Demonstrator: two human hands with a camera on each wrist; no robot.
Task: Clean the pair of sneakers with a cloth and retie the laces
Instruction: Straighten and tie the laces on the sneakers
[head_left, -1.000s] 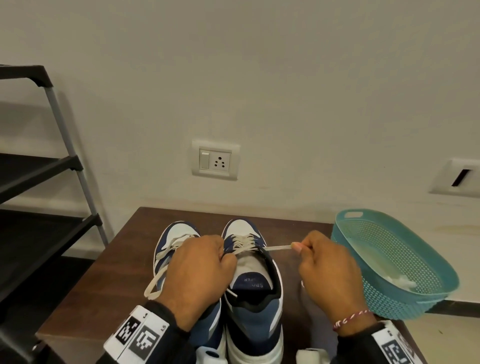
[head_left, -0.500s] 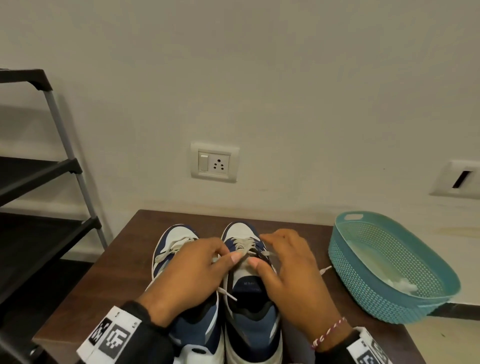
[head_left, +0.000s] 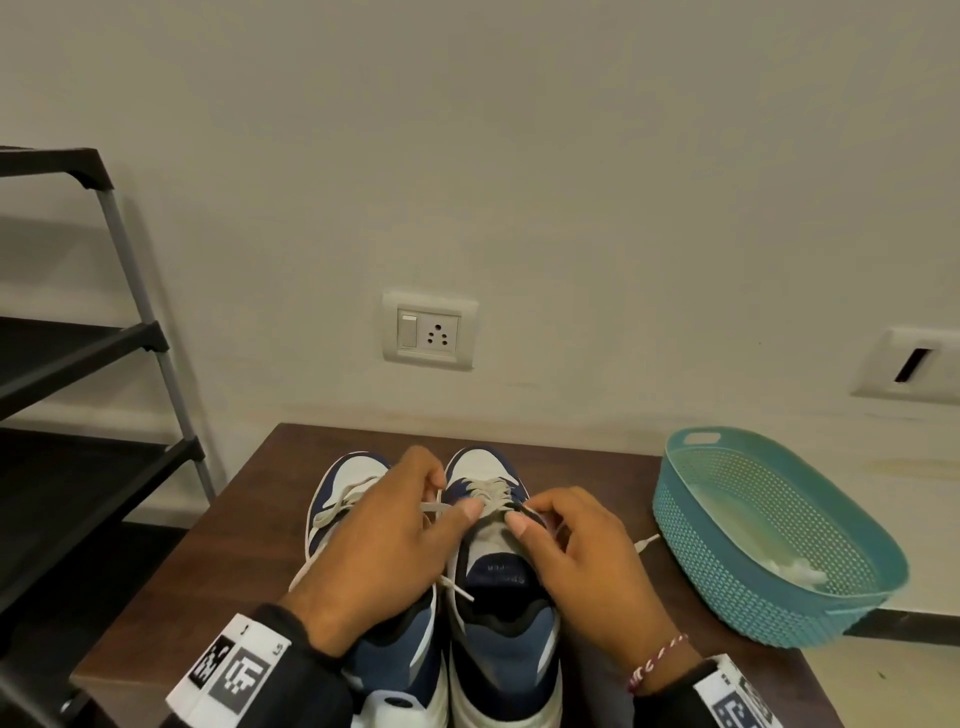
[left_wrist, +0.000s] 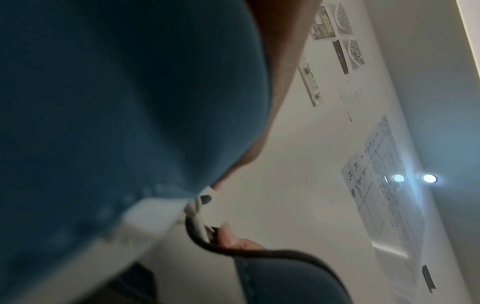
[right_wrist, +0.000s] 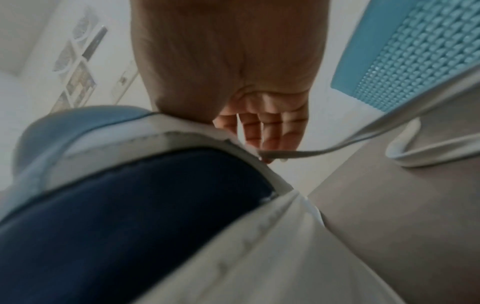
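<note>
The left hand's fingers (head_left: 470, 512) are curled, thumb and forefinger pinching a strand of the pale lace (head_left: 434, 506) just beside the right sneaker's upper eyelets. The right hand's fingers (head_left: 519, 527) are curled too, thumb tip pressed down at the top of the lacing and the other fingers bent round the lace's other strand, which runs out under the palm to a loose end (head_left: 647, 543) lying on the worktop. In the right wrist view that strand (right_wrist: 298, 153) passes across the fingertips and loops over the brown surface.

The left hand (head_left: 384, 551) lies over the left sneaker (head_left: 348, 483) and reaches across to the right sneaker (head_left: 498, 613); the right hand (head_left: 587, 566) rests against the right sneaker's outer side. Both shoes are blue, navy and white, standing upright side by side and touching, toes toward the wall. The left sneaker's lace (head_left: 337, 506) hangs loose and untied over its side.

The pair stands near the middle of the dark brown worktop (head_left: 218, 561). To the right, well apart from the shoes, a teal perforated basket (head_left: 727, 561) sits at the worktop's edge with a white cloth (head_left: 800, 571) lying in its bottom. A switch and socket plate (head_left: 428, 330) is on the wall behind, and a black shoe rack (head_left: 78, 358) stands to the left. Each wrist carries a marker band over a dark sleeve; the right wrist also has a red and white thread (head_left: 657, 660).
</note>
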